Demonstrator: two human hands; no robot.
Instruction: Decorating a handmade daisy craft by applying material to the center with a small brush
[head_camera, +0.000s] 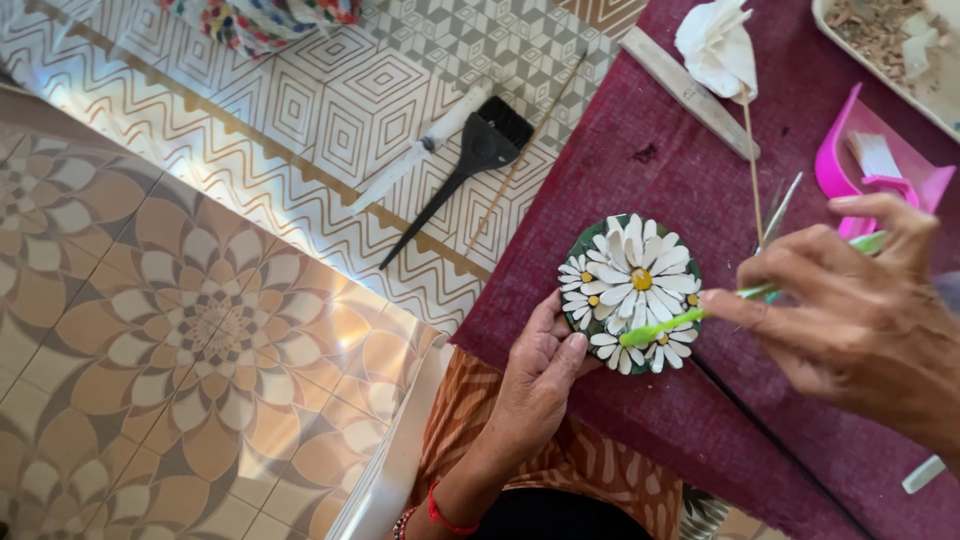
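Note:
A round green disc (630, 290) covered with white daisy petals and yellow centres lies on a maroon cloth (690, 190). My left hand (540, 375) holds the disc by its lower left edge, thumb on the rim. My right hand (850, 310) grips a thin green tool (670, 324) whose yellow-green tip rests on the petals at the disc's lower right. A red bracelet circles my left wrist.
A white paper flower on a stick (718, 45), a wooden strip (688, 92) and a pink plastic tray (870, 165) lie on the cloth. A black brush (470, 165) and a syringe-like tube (420, 150) lie on the patterned mat. Tiled floor is on the left.

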